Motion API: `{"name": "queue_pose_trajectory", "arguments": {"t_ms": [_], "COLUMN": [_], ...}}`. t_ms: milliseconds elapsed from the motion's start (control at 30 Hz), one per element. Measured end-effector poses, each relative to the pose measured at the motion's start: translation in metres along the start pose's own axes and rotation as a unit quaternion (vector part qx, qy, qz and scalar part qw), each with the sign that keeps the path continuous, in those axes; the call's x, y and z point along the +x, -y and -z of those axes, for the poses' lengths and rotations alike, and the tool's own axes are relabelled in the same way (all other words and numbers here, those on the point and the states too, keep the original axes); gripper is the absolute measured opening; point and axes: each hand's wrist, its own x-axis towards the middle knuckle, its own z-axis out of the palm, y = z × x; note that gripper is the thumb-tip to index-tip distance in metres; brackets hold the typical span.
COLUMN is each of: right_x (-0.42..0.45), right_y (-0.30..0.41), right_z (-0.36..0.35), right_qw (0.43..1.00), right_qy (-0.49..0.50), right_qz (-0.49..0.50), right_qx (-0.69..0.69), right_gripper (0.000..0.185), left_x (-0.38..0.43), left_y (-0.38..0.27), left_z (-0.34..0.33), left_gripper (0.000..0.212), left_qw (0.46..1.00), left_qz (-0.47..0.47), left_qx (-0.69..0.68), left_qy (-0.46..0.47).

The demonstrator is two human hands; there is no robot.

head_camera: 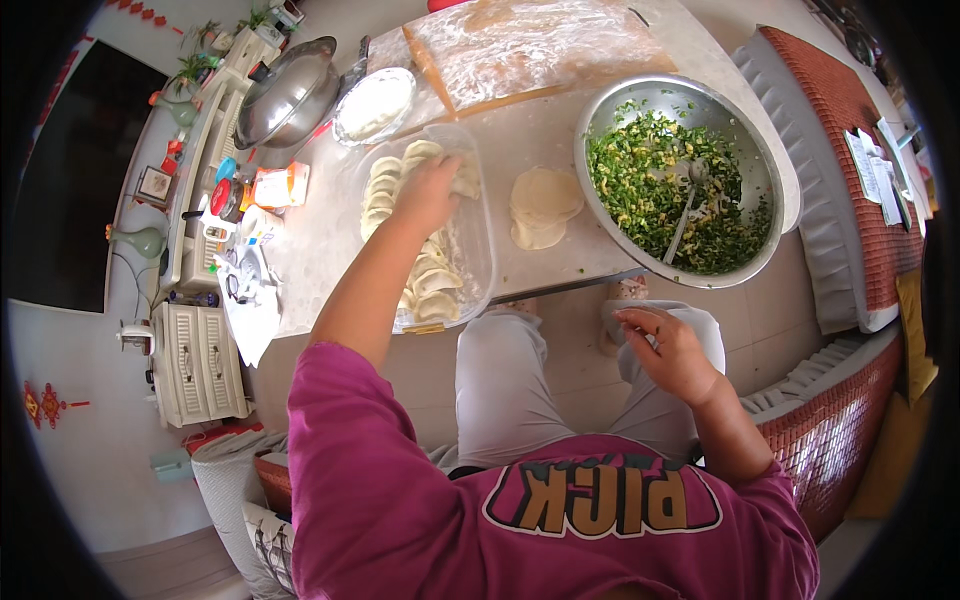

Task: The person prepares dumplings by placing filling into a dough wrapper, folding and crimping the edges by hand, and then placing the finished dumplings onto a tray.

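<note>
My left hand [429, 196] reaches into a clear plastic container [487, 247] holding rows of folded dumplings [381, 193]. Its fingertips touch or hover at a dumpling [466, 178] on the far right side; whether they grip it is hidden. My right hand [670, 351] is over my right knee, fingers loosely bent and holding nothing. Between the container and a large steel bowl lie a few round dough wrappers [544, 204], overlapping. In the steel bowl [777, 187] is chopped green filling [637, 176] with yellow bits, and a metal spoon [681, 225] rests in it.
A floured wooden board [525, 52] lies at the table's far side, with a rolling pin [429, 67] on it. Left of it are a bowl of flour [375, 105] and a lidded steel pan [289, 94]. Jars and packets [276, 186] crowd the left edge. A cushioned bench [817, 195] stands right.
</note>
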Motion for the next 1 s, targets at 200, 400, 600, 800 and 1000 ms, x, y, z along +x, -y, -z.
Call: {"name": "queue_pose_trajectory", "arguments": {"t_ms": [200,400,600,800,1000], "right_x": [-0.002,-0.003,-0.006,-0.007,0.052], "right_y": [-0.001,0.002,-0.003,-0.003,0.007], "right_z": [0.003,0.001,0.008,0.041,0.099], "right_qw": [1.0,1.0,1.0,0.989,0.959], "right_qy": [0.014,-0.001,-0.015,-0.142,-0.076], "right_qz": [-0.026,-0.009,0.001,0.035,0.091], "right_qx": [0.001,0.012,-0.003,-0.033,-0.259], "right_gripper": [0.021,0.022,0.021,0.019,0.025], "left_x": [-0.007,0.016,0.002,-0.001,0.026], "left_y": [-0.002,0.001,-0.009,-0.062,-0.11], "left_z": [-0.021,-0.026,-0.028,-0.012,-0.06], "left_gripper": [0.045,0.041,0.04,0.031,0.022], "left_qw": [0.997,0.991,0.977,0.971,0.985], "left_qz": [0.038,0.101,0.088,-0.028,0.122], "left_qx": [-0.02,-0.023,-0.103,-0.091,-0.058], "left_qy": [-0.07,-0.087,-0.162,-0.221,-0.109]}}
